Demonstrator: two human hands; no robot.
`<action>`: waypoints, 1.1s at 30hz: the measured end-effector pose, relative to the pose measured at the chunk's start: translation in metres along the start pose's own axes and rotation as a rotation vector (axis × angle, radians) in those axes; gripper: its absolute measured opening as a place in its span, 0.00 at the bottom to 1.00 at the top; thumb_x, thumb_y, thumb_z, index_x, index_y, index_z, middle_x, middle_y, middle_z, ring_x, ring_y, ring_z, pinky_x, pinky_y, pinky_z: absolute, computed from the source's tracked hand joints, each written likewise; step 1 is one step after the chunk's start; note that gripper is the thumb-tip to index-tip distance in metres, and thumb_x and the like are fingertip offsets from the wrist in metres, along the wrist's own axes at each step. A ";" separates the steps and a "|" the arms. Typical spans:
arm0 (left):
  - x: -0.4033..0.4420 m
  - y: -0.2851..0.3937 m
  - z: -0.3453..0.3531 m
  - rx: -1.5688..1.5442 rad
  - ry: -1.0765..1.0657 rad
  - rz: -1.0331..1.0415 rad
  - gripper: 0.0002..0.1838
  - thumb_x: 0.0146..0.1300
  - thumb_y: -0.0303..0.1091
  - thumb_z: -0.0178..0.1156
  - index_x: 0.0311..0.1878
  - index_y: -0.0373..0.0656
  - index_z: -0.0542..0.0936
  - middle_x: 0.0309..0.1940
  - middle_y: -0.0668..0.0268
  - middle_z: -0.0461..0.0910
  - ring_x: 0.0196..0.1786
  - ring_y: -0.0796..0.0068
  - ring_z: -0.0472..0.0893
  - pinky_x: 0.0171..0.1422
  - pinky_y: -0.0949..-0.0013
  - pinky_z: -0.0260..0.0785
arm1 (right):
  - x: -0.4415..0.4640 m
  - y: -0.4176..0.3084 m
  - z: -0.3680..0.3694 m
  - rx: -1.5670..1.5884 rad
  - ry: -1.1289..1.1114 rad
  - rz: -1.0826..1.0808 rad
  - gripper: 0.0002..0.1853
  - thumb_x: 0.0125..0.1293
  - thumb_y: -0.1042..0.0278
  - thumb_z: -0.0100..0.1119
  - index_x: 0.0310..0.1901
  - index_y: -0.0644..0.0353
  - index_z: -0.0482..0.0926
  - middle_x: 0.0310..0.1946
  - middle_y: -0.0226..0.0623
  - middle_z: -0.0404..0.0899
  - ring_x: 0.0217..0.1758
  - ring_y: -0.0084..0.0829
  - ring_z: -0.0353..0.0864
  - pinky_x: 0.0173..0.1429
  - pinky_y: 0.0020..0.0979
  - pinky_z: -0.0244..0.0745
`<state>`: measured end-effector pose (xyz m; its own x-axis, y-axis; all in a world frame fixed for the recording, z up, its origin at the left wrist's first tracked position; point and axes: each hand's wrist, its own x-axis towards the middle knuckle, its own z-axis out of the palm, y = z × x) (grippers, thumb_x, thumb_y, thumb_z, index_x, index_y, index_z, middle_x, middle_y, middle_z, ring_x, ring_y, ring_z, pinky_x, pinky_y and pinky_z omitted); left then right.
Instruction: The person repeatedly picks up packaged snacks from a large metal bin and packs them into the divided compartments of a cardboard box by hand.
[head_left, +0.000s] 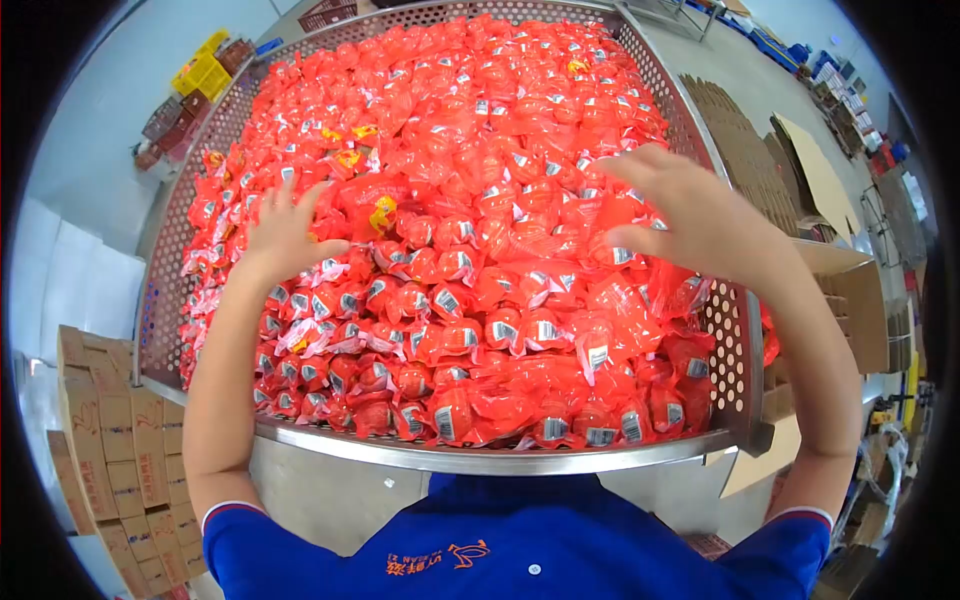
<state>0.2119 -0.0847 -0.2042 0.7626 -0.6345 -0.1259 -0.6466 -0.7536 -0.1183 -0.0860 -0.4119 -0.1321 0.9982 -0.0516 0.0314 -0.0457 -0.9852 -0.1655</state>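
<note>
The person's left hand point(285, 230) and right hand point(690, 215) hang with fingers spread wide above shiny red film-wrapped rounded packs point(415, 380), heaped in a perforated metal bin point(500, 460); neither visibly holds one, though blur leaves the right's contact uncertain. Flat palms and light pressure should spare the film. White rectangular labels point(447, 300) show barcodes; a blue cloth shirt point(620, 540) bears an orange bird emblem point(468, 552) and Chinese characters point(412, 565).

A blue shirt point(620, 555) sits behind the bare hands point(285, 235), its short sleeves point(262, 560) edged in thin white and red bands point(800, 513). Toward the left hand point(283, 232), orange characters point(412, 566) adjoin an orange bird outline point(468, 552); a round white button point(535, 569) lies farther toward the right hand point(690, 208).
</note>
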 end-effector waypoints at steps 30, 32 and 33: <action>-0.002 -0.038 0.012 -0.283 0.437 0.344 0.10 0.51 0.31 0.66 0.36 0.38 0.80 0.41 0.56 0.80 0.46 0.53 0.80 0.54 0.54 0.71 | -0.074 0.001 0.000 0.014 -0.454 0.199 0.50 0.51 0.48 0.78 0.71 0.60 0.63 0.66 0.55 0.66 0.70 0.53 0.67 0.74 0.46 0.65; -0.025 0.010 -0.016 -0.400 0.345 0.420 0.10 0.52 0.29 0.66 0.37 0.37 0.79 0.42 0.55 0.80 0.48 0.56 0.80 0.56 0.58 0.71 | -0.083 -0.002 0.013 -0.154 -0.517 0.166 0.55 0.45 0.50 0.81 0.73 0.59 0.61 0.67 0.56 0.65 0.71 0.55 0.66 0.74 0.47 0.64; -0.030 0.034 -0.017 -0.457 0.354 0.498 0.10 0.53 0.30 0.67 0.37 0.37 0.79 0.43 0.55 0.80 0.50 0.56 0.80 0.58 0.59 0.70 | -0.084 -0.003 0.024 -0.323 -0.573 0.134 0.61 0.39 0.52 0.84 0.75 0.58 0.58 0.67 0.56 0.65 0.72 0.57 0.64 0.74 0.48 0.64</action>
<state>0.1675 -0.0941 -0.1879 0.3933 -0.8773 0.2751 -0.9024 -0.3110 0.2984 -0.1685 -0.4010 -0.1581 0.8420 -0.1692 -0.5122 -0.0911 -0.9805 0.1742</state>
